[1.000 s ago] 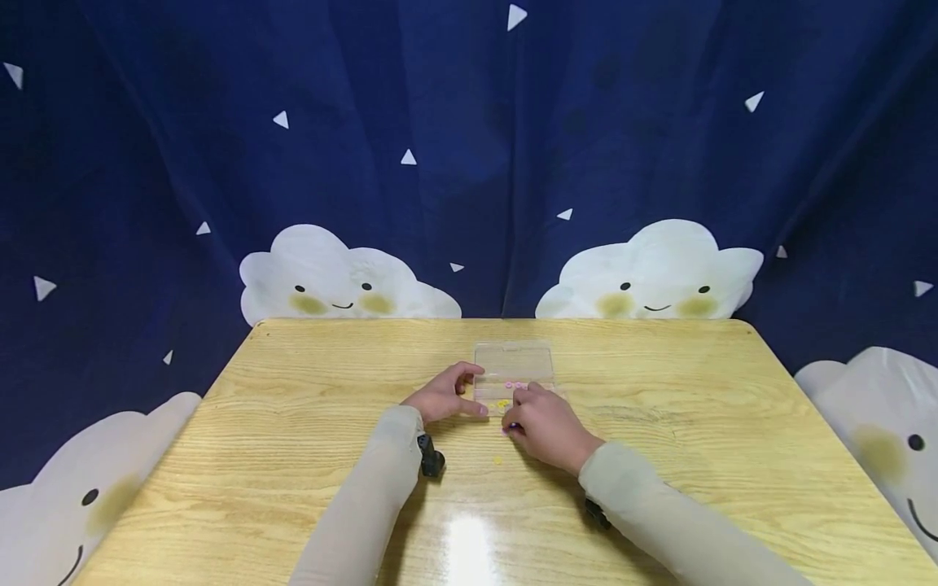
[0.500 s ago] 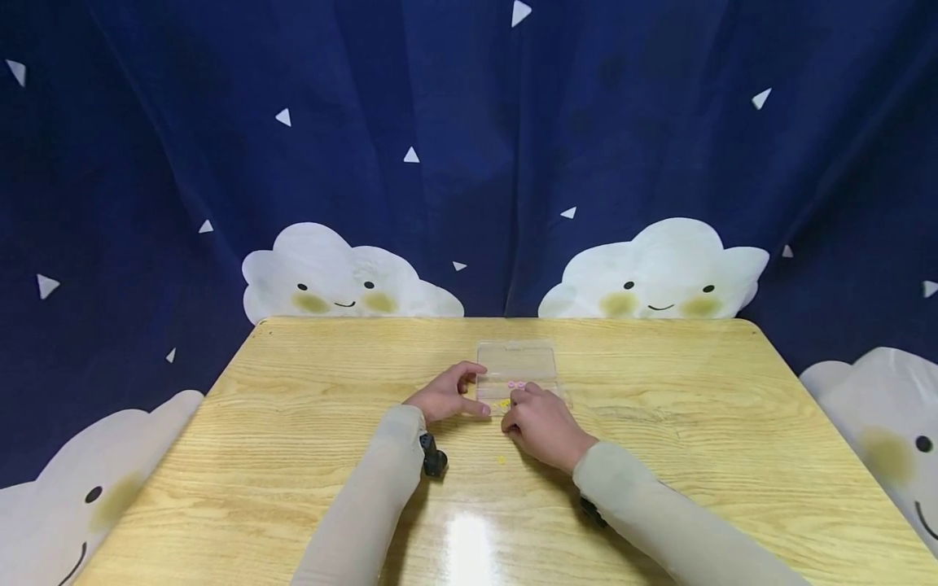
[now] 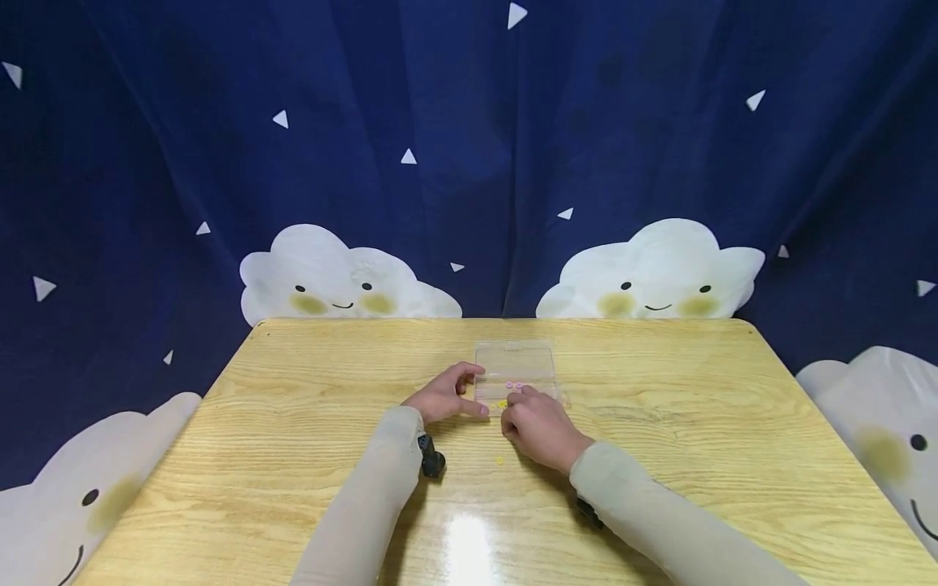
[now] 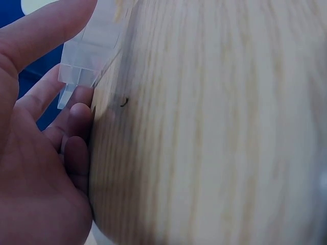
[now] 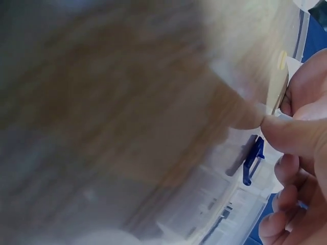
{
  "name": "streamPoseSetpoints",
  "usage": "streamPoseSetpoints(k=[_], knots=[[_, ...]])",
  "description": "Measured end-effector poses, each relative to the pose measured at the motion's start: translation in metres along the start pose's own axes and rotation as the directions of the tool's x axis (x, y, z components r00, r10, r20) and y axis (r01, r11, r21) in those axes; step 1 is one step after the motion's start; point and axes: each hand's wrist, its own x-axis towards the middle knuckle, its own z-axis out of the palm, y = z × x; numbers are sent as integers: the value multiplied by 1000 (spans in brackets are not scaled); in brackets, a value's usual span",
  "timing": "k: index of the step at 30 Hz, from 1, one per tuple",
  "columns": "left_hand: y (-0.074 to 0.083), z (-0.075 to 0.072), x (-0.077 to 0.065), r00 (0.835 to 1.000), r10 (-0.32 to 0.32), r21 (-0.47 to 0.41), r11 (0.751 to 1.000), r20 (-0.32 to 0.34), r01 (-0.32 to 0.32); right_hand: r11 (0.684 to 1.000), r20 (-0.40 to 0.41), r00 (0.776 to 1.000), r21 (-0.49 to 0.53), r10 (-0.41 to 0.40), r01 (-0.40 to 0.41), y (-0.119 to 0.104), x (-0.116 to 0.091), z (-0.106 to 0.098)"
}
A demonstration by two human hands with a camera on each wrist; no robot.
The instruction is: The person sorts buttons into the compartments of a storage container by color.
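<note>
A clear plastic compartment box [image 3: 515,360] lies on the table with its lid raised. My left hand [image 3: 443,393] holds its left side, thumb at the front corner and fingers toward the back. In the left wrist view, those fingers curl by the box's corner [image 4: 84,58]. Two small pink rings [image 3: 509,385] and several yellow pieces [image 3: 502,404] are in the box. My right hand [image 3: 542,427] is at its front right, fingers curled and fingertips low. In the right wrist view, a small blue piece [image 5: 253,161] shows beside the thumb; I cannot tell what the fingertips pinch.
A single yellow piece [image 3: 500,461] lies on the wooden table [image 3: 330,366] in front of the box, between the forearms. A dark blue curtain [image 3: 469,122] with white clouds hangs behind the table.
A blue and pink bit seen at the right fingertips a second ago is hidden now in the head view. The right hand has shifted slightly toward the left; the left hand stays on the box.
</note>
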Motion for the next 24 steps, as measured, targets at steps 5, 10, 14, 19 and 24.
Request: streamPoseSetpoints(k=[5,10,14,19,24], knots=[[2,3,3,1000,9,0,1000,16,-9,992,49,995,79,91,-95,3,-5,-2],[2,3,3,1000,12,12,1000,18,-13,989,58,992,93,109,-114,2,-5,-4],[2,2,0,1000,1,14,1000,14,-1,992,62,994,83,93,-98,0,-4,-5],[4,2,-2,1000,-9,-14,1000,6,9,990,96,990,87,107,-115,0,-3,-5],[3,2,-3,1000,10,1,1000,-8,-10,987,109,986,85,125,-135,1,-3,-5]])
